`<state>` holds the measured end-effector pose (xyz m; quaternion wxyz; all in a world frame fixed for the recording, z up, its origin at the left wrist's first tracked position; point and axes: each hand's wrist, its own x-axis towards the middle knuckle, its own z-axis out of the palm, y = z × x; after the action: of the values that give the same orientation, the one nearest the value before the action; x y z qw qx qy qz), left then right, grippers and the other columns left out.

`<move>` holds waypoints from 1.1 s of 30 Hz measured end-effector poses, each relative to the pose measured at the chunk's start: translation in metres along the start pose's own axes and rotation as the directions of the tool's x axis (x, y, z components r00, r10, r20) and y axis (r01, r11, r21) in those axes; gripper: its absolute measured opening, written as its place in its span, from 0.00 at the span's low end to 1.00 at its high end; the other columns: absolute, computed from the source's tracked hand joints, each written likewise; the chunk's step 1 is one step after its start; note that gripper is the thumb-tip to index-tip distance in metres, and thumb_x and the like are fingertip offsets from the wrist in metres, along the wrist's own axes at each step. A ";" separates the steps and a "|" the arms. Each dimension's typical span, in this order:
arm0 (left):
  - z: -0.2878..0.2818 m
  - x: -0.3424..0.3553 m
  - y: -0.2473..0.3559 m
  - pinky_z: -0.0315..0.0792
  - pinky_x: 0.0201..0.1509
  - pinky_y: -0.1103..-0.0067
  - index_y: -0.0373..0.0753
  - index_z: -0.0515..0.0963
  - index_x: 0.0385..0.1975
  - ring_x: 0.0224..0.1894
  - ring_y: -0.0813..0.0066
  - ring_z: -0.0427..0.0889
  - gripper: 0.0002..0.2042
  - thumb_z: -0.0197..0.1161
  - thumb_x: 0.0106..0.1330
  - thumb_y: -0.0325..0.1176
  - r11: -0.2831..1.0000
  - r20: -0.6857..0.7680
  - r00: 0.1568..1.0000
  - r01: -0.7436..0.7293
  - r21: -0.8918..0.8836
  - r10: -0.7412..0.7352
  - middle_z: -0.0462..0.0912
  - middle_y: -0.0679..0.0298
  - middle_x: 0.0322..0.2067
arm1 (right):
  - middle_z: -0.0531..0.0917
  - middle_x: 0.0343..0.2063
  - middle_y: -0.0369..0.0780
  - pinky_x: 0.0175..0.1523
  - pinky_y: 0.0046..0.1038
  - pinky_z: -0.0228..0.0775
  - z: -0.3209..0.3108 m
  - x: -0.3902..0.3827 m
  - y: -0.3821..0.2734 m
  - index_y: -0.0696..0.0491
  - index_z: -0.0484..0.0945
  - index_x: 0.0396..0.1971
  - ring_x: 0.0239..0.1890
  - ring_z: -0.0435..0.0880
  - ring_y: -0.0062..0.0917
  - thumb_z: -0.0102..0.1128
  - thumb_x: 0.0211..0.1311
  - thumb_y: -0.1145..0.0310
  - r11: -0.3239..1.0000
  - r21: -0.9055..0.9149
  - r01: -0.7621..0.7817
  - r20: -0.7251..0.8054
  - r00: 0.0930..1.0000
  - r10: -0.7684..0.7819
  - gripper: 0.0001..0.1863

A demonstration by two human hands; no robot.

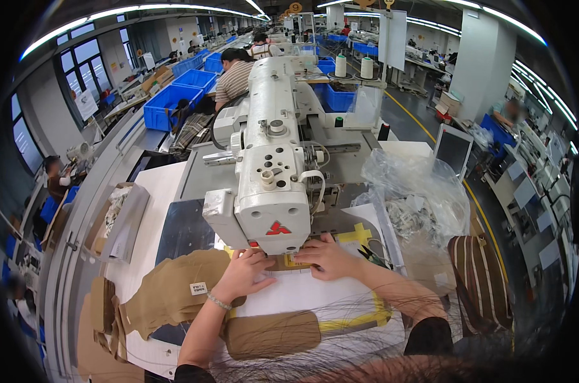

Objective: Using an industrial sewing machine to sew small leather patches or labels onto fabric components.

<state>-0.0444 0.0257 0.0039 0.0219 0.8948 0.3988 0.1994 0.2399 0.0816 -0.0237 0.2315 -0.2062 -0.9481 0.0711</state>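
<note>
- Centrally, both hands lie flat just under the head of the white industrial sewing machine (273, 172); neither grips anything
- the left hand (243, 273), a thin bracelet at its wrist, rests with fingers spread on the white sheet (296, 297) edged with yellow tape, touching the tan cut fabric piece (174, 287) beside it
- the right hand (331, 257) presses, fingers extended, on the small tan and yellow piece (293, 260) directly below the machine's needle end
- another brown fabric piece (273, 333) lies on the counter (158, 185) nearer the person
- a crumpled clear plastic bag (417, 191) sits to the right; blue plastic crates (171, 102) stand well behind, near a seated person in a striped shirt (233, 76)
</note>
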 end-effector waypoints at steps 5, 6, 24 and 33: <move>-0.004 0.000 0.000 0.61 0.52 0.70 0.43 0.82 0.41 0.51 0.67 0.74 0.19 0.67 0.56 0.48 1.000 -0.004 1.000 0.010 -0.007 -0.010 0.80 0.63 0.40 | 0.81 0.50 0.31 0.52 0.39 0.56 -0.002 0.004 0.011 0.45 0.80 0.47 0.51 0.74 0.26 0.57 0.47 0.68 0.999 -0.034 -0.012 0.040 0.999 0.013 0.22; -0.004 0.000 0.000 0.61 0.52 0.70 0.43 0.82 0.41 0.51 0.67 0.74 0.19 0.67 0.56 0.48 1.000 -0.003 1.000 0.009 -0.007 -0.009 0.80 0.63 0.40 | 0.80 0.51 0.30 0.52 0.39 0.56 -0.001 0.004 0.014 0.45 0.79 0.47 0.52 0.74 0.26 0.57 0.47 0.67 0.999 -0.050 -0.013 0.047 0.999 0.016 0.22; 0.006 -0.001 -0.006 0.59 0.59 0.66 0.42 0.78 0.51 0.55 0.66 0.72 0.25 0.64 0.59 0.51 0.999 0.116 0.993 -0.002 -0.050 0.008 0.79 0.63 0.47 | 0.80 0.52 0.31 0.51 0.35 0.60 -0.002 -0.021 0.003 0.48 0.79 0.48 0.49 0.75 0.25 0.58 0.57 0.61 0.980 -0.198 0.030 0.004 1.000 -0.030 0.18; 0.026 0.017 -0.013 0.58 0.61 0.64 0.45 0.75 0.57 0.58 0.66 0.69 0.25 0.59 0.63 0.52 0.984 0.046 0.983 -0.179 0.022 0.177 0.80 0.67 0.53 | 0.80 0.52 0.31 0.49 0.33 0.60 -0.001 -0.012 -0.005 0.48 0.76 0.38 0.44 0.74 0.26 0.58 0.55 0.63 0.982 -0.169 0.086 0.025 0.996 -0.083 0.11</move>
<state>-0.0339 0.0497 -0.0165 0.0013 0.9313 0.3192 0.1757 0.2483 0.0726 -0.0261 0.2074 -0.1840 -0.9606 -0.0183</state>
